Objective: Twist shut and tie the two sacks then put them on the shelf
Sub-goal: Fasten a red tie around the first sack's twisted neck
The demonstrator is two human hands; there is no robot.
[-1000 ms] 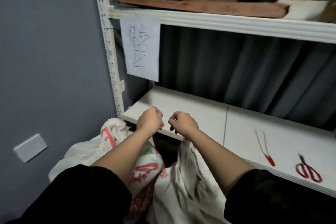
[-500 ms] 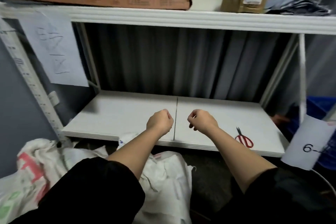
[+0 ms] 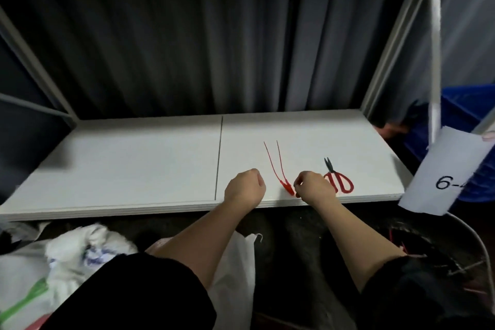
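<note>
Hands are both up at the front lip of the white shelf point(image 3: 134, 163); left hand point(image 3: 245, 187) is curled into a loose fist near 6 o'clock of the shelf and its grip has nothing in it as far as I can see; right hand point(image 3: 314, 187) sits just beside it toward 3 o'clock, fingers bent down onto the red heads of the two red zip ties point(image 3: 276, 166); looks like a pinch on them but the fingertips are tucked under, so can't tell if that grip really has them or is only touching.

Zip ties lie side by side on the shelf, thin tails running up toward 12 o'clock, heads at the front edge right against the right hand; red-handled scissors point(image 3: 338, 179) lie just past that hand at its 3 o'clock, black blades pointing to 12, handles partly hidden behind the knuckles.

Sacks aren't on the shelf; both are down on the floor below its front edge; one white sack with green and blue print point(image 3: 53, 262) is at 8 o'clock of the view, top bunched up; the plain white sack point(image 3: 235, 270) stands between the two forearms around 6 o'clock, mouth looks loose.

Dark grey curtain point(image 3: 187, 35) hangs behind the shelf; paper label reading "6-" point(image 3: 450, 177) hangs off the right post at 3 o'clock, with a blue crate point(image 3: 471, 110) behind it.
</note>
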